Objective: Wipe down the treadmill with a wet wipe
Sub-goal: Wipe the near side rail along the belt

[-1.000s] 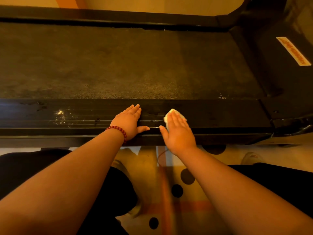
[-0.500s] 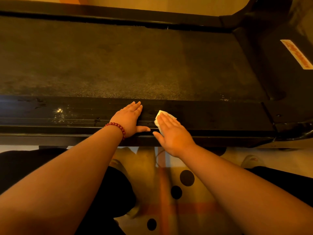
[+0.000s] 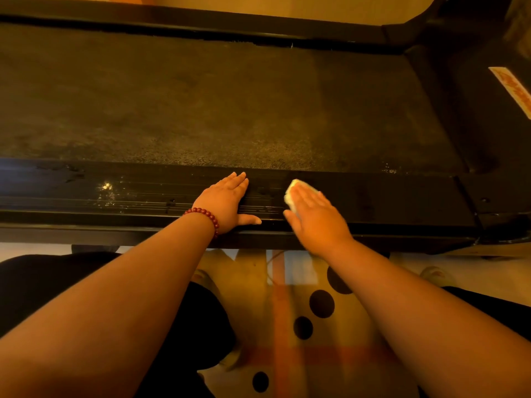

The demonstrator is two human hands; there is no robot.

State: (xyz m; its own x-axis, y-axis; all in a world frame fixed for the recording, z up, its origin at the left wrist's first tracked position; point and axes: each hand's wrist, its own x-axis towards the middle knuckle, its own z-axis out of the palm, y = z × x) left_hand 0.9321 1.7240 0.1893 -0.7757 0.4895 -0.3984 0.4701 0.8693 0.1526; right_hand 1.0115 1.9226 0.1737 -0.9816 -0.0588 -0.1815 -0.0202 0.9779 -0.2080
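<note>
The black treadmill lies across the view, its rough belt (image 3: 201, 104) beyond the smooth near side rail (image 3: 388, 196). My right hand (image 3: 314, 214) lies flat on that rail with straight fingers, pressing a folded white wet wipe (image 3: 294, 187) whose edge shows past the fingertips; the hand is blurred. My left hand (image 3: 225, 201), with a red bead bracelet on the wrist, rests flat on the rail just left of it, thumb spread along the rail's edge. Wet streaks and glints (image 3: 107, 188) show on the rail to the left.
The treadmill's motor cover (image 3: 494, 116) with a pale label (image 3: 514, 90) rises at the right. Below the rail is a floor mat (image 3: 290, 311) with black dots and orange stripes. My dark-clothed knees sit at both lower corners.
My right hand slid left with the wipe, then back to the right along the rail. My left hand stayed in place.
</note>
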